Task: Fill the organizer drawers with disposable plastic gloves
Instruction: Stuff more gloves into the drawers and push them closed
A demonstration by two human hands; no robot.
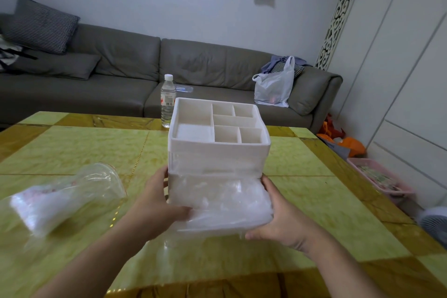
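The white organizer (219,143) is standing mid-table (72,147); its clear lower drawer (225,203), pulled out, is brimming with crinkled gloves (232,195). Left hand (157,203) and right hand (278,220) are gripping the drawer's sides.

At center frame a white organizer (219,133) is standing on the yellow-green table (72,147). Both hands are gripping its pulled-out lower drawer (225,201), stuffed with clear gloves (217,196): left hand (157,203), right hand (278,220). A glove bag (60,198) is lying lower left.
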